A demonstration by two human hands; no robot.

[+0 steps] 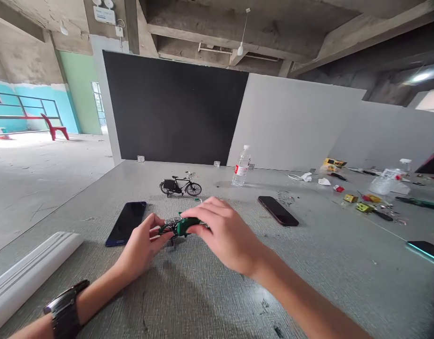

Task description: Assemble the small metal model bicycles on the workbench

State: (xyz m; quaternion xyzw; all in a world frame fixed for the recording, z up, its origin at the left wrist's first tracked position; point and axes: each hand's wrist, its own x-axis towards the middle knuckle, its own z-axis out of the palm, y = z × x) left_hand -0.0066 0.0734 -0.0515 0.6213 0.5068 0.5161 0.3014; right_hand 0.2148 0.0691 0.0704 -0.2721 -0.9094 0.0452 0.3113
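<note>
A small green model bicycle (171,228) is on the grey table between my hands. My left hand (144,240) pinches its rear end, where a wheel and a silvery rack show. The fingers of my right hand (225,230) are closed on a smooth dark-green, pouch-like piece (183,227) at the bicycle's middle. Whether that piece is fixed to the frame I cannot tell. My right hand hides most of the front; a handlebar end with a green grip pokes out above it. Behind my hands a black model bicycle (179,185) stands upright with a black bag at its rear.
A dark blue phone (127,223) lies to the left and another phone (278,210) to the right. A white plastic profile (35,278) runs along the left edge. A water bottle (241,167) stands at the back. Small parts, tools and a second bottle (384,181) are scattered far right.
</note>
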